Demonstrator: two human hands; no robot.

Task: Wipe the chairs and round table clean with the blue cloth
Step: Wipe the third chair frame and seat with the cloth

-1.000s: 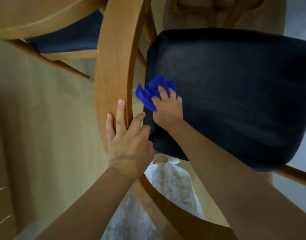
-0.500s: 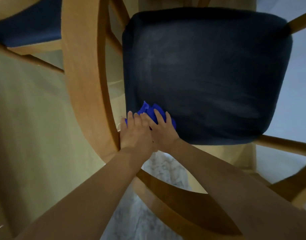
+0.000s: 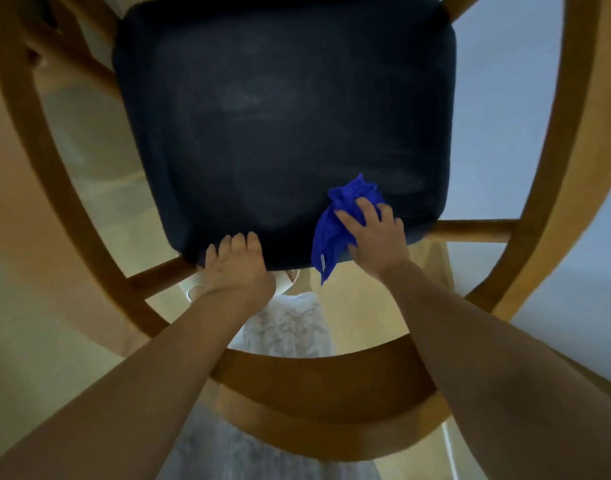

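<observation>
Wooden chair frame: curved back rail at 6 o'clock. Dark seat cushion: central. Left hand: 7 o'clock of cushion, fingers curled over near edge. Right hand: 5 o'clock of cushion, pressed on blue cloth, partly gripping; cloth bunched, tail draped off near edge.

Dim, soft indoor light, brightest on the pale wall at 2 o'clock and the cream floor at 9 o'clock. The dark navy upholstered seat cushion shows faint grey sheen near its centre. The curved light-wood chair frame bows strongly with wide-angle distortion and lies shadowed at 6 o'clock. The edges are soft and smeared, and the picture is slightly blurred overall.
</observation>
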